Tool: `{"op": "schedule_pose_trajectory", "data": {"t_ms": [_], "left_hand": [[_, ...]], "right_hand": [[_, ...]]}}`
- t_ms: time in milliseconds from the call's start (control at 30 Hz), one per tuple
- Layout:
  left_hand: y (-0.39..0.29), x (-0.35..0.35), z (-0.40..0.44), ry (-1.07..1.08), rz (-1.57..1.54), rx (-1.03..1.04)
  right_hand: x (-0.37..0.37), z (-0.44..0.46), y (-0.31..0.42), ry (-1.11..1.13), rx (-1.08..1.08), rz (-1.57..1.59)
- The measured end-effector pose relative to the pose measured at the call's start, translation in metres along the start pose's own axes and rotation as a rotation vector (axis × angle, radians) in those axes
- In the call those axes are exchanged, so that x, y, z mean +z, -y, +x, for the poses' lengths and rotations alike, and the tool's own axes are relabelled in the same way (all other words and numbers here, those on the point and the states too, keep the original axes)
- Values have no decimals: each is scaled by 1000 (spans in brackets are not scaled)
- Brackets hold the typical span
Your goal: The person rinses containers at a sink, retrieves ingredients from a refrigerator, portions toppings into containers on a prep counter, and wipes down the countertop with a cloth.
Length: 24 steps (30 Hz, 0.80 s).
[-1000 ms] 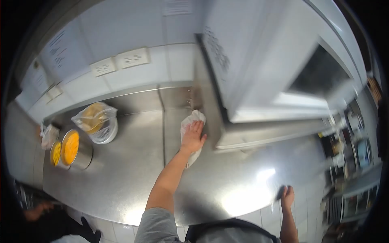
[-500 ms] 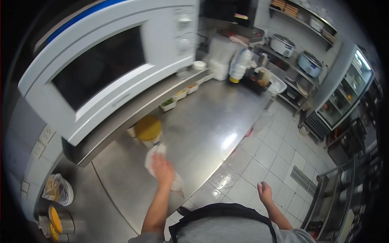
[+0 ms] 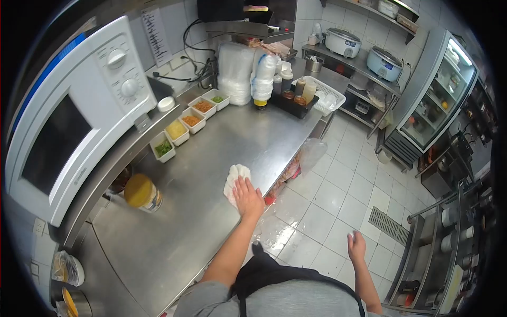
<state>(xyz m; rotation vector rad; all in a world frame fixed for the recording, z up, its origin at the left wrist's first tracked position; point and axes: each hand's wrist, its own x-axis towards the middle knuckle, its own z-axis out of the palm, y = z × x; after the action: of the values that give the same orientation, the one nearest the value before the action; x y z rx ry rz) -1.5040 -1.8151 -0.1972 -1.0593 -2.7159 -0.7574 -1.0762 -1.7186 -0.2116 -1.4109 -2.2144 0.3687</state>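
My left hand [image 3: 248,199] lies flat on a folded white cloth [image 3: 231,185], pressing it against the steel counter [image 3: 185,211] near its front edge. The fingers are stretched forward over the cloth, not wrapped round it. To the left of this hand stands a tub with a yellow lid [image 3: 138,190]. My right hand [image 3: 357,245] hangs over the tiled floor, away from the counter, with its fingers curled closed. A small whitish spot shows by its thumb; what it is I cannot make out.
Several white containers of chopped food [image 3: 191,120] line the counter's back, below the shelf with a microwave [image 3: 79,116]. Stacked clear plastic containers [image 3: 235,74], foam cups [image 3: 264,74] and a black tray of sauces [image 3: 293,105] stand at the far end. A plastic bag [image 3: 312,154] hangs by the front edge.
My left hand and the cloth have moved right, away from the yellow-lidded tub and towards the front edge. The camera view has turned. My right hand still hangs with curled fingers.
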Motion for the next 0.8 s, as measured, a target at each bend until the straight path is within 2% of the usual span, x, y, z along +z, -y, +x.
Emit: {"op": "schedule_pose_trajectory", "data": {"t_ms": [200,333,400,500,567,600,633,700,767,800], "left_hand": [[-72,81,111,-23,-18,-24],[-112,131,198,-30,-4,-49],[-130,154,242,-22,3,-52],[-145,189,306,-139,-9,29],[-162,193,324,-84,-17,38],[-169,196,328,-57,-16,41],[-177,212,320,-136,-56,119],[-211,219,294,-58,-94,158],[-245,222,273,50,-287,138],[-260,233,267,66,-356,199]], "right_hand": [[30,140,64,114,-100,86],[48,197,54,123,-132,86],[41,208,35,112,-71,45],[21,202,-19,33,85,-37],[-1,182,-53,-35,179,-117],[-13,167,-69,-43,271,-108],[-22,156,-84,-58,358,-92],[-39,138,-107,-56,517,-161],[-52,141,-118,-79,538,-154],[-56,145,-128,-89,542,-149]]}}
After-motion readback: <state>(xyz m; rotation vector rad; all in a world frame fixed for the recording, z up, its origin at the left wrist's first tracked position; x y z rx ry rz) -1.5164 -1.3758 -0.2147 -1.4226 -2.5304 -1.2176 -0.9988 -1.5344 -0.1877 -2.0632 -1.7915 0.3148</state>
